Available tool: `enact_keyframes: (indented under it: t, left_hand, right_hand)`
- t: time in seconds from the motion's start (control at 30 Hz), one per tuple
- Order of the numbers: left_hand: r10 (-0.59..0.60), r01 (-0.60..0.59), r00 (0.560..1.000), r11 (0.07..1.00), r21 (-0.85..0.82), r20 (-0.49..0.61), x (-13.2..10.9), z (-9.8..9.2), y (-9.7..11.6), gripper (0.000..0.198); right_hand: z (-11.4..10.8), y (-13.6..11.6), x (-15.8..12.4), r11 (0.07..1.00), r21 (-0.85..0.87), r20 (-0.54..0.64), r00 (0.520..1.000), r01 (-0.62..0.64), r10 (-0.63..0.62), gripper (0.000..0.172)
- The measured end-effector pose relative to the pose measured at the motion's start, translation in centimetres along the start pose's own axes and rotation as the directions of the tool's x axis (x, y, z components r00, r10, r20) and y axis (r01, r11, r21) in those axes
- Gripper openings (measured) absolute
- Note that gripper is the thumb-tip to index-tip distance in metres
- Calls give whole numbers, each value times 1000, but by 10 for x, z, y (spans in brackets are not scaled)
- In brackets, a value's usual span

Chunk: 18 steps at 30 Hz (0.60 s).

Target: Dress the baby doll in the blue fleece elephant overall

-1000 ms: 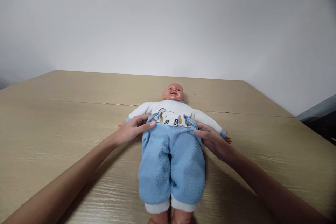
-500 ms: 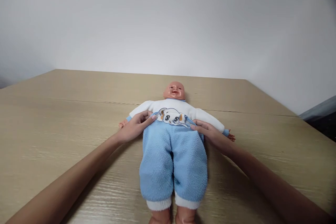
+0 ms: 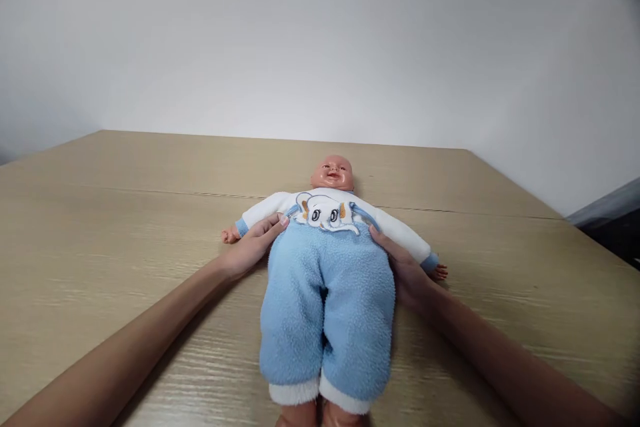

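Observation:
A baby doll lies on its back on the wooden table, head away from me. It wears a white top with an elephant picture and fluffy light blue trousers. My left hand grips the left side of the trousers' waistband, fingers curled on the fabric. On the other side my right hand holds the waistband's right edge, its fingers partly tucked behind the doll's waist. The doll's bare feet leave the frame at the bottom.
A plain white partition wall rises behind the far edge of the table. The table's right edge runs diagonally, with a dark floor area beyond it.
Both hands have drawn the trousers' waistband higher up the doll's body, uncovering more of the elephant picture. The doll has shifted slightly toward me.

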<state>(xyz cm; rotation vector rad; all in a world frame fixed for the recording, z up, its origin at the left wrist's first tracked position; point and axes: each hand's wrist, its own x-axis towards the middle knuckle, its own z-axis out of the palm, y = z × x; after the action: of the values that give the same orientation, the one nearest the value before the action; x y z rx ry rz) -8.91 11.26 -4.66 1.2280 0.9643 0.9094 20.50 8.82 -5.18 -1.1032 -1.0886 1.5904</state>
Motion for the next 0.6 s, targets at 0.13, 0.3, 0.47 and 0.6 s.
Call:
enact_keyframes:
  t: [0.13, 0.3, 0.47, 0.6]
  left_hand:
    - [70, -74, 997, 954, 292, 22, -6, -13, 15, 41]
    - [79, -213, 950, 871, 443, 302, -8, -43, 25, 25]
    - [91, -232, 926, 903, 362, 367, -6, -44, 20, 26]
    - [83, -96, 993, 983, 155, 89, -1, -25, 0, 20]
  right_hand:
    - [-14, -3, 1, 998, -53, 107, 994, 44, -38, 45]
    - [-47, -16, 1, 853, -445, 322, 938, 273, -133, 44]
    - [-42, -11, -2, 841, -447, 294, 938, 306, -185, 43]
    - [-14, -1, -5, 994, -70, 95, 993, 79, -72, 44]
